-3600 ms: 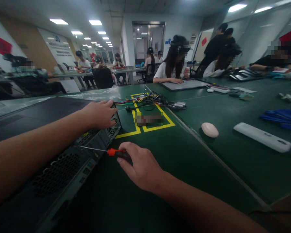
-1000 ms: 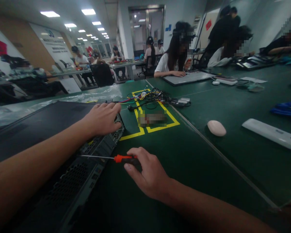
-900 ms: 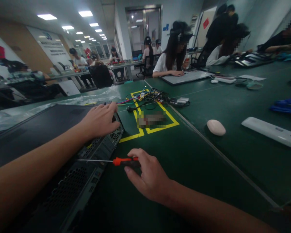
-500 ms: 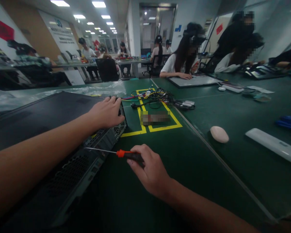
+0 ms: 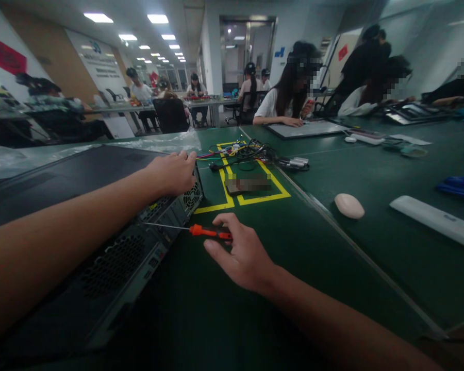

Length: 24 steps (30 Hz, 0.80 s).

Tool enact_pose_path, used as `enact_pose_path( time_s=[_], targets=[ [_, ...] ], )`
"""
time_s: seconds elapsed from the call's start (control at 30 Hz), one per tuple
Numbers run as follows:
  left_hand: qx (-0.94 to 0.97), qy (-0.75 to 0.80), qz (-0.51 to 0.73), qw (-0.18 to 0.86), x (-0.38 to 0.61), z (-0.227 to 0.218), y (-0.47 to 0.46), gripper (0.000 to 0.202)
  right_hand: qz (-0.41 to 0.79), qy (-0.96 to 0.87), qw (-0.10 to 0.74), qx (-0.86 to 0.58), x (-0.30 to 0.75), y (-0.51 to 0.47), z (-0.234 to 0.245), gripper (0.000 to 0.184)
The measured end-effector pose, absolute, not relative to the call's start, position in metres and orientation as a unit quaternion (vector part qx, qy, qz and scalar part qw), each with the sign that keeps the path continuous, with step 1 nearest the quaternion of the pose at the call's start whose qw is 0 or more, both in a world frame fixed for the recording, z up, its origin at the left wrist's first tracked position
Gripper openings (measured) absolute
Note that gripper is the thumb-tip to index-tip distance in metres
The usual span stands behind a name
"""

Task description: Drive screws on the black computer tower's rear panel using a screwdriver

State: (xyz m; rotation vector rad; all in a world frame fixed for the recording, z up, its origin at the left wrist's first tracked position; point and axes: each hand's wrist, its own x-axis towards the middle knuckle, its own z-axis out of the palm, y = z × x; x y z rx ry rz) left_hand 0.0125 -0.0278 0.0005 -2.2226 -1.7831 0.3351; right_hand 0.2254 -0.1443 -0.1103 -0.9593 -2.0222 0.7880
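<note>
A black desktop computer case (image 5: 100, 165) lies at the left, its vented rear panel facing me. My left hand (image 5: 176, 172) holds the case at its far rear corner, fingers bent over the edge. A screwdriver (image 5: 209, 232) with an orange and black handle is in my right hand (image 5: 247, 252). Its handle lies against the fingers and palm, while the thumb stands a little away from it. The thin shaft points left at the rear panel; whether the tip sits in a screw is too dark to tell.
Tangled cables (image 5: 255, 152) and a partly blurred dark object (image 5: 247, 184) lie by yellow tape (image 5: 263, 200) on the green table. At the right are a pale oval object (image 5: 349, 206) and a long white device (image 5: 436, 219). Clear plastic wrap (image 5: 170, 141) lies behind the case. Co-workers sit beyond.
My right thumb and fingers have loosened around the screwdriver handle, and more of its orange shows. My left hand stays on the case corner. The view has shifted slightly.
</note>
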Motion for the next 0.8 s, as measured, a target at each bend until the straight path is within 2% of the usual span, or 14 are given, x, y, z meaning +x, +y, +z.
enact_pose_path(
  time_s=[0.07, 0.3, 0.57, 0.8],
  targets=[
    [-0.765, -0.62, 0.115, 0.133, 0.0127, 0.0014, -0.0278, 0.076, 0.314, -0.786, 0.383, -0.37, 0.2259, -0.1439, -0.1095, 0.036],
    [-0.767, -0.618, 0.115, 0.128, 0.0125, 0.0021, -0.0277, 0.078, 0.272, -0.813, 0.387, -0.339, 0.2255, -0.1409, -0.1088, 0.017],
    [-0.76, -0.622, 0.112, 0.151, 0.0076, -0.003, -0.0248, 0.075, 0.249, -0.833, 0.381, -0.315, 0.2258, -0.145, -0.1059, 0.021],
    [-0.778, -0.605, 0.113, 0.126, 0.0111, 0.0048, -0.0315, 0.071, 0.237, -0.831, 0.39, -0.317, 0.2264, -0.1445, -0.1071, 0.021]
  ],
)
